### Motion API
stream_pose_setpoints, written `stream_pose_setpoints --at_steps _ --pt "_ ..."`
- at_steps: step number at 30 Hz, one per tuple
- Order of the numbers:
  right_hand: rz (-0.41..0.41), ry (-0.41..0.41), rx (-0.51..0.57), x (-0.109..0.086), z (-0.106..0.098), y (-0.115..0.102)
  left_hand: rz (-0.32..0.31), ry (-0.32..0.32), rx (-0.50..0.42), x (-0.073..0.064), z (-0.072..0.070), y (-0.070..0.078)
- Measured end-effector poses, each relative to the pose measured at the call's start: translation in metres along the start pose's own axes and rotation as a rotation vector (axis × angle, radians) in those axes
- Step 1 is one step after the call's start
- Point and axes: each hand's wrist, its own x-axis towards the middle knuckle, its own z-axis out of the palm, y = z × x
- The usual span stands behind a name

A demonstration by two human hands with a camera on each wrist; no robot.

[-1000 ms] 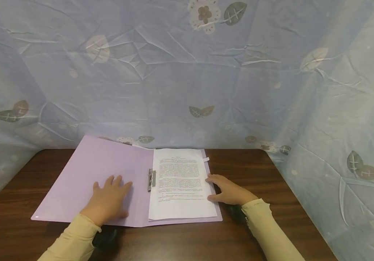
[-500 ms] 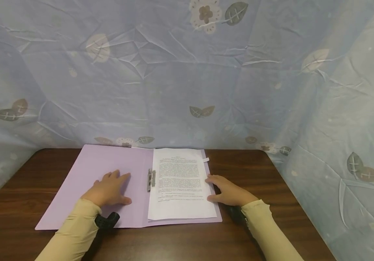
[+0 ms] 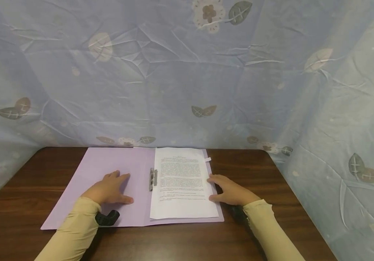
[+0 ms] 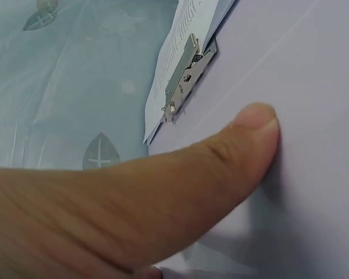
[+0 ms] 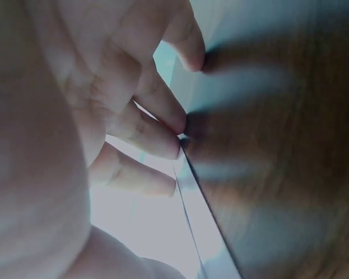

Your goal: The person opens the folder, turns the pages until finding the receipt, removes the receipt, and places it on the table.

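Folder: open on tabletop, reaching its far edge; papers on the right half, clip at their left edge | left hand: over the left half, fingers released, spread; contact unclear | right hand: beside the papers' right edge, fingers loose, parted
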Motion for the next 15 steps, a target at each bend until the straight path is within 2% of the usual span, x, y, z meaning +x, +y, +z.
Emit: stream_pose_setpoints --at_steps 7,15 --pt "0.037 0.010 -0.054 -0.005 -0.007 0.000 0.038 -0.016 -0.021 -0.002 0.000 0.005" --pt "0.052 0.085 -0.110 -0.007 -0.013 0.001 0.095 -0.020 -0.044 -0.003 0.001 0.006"
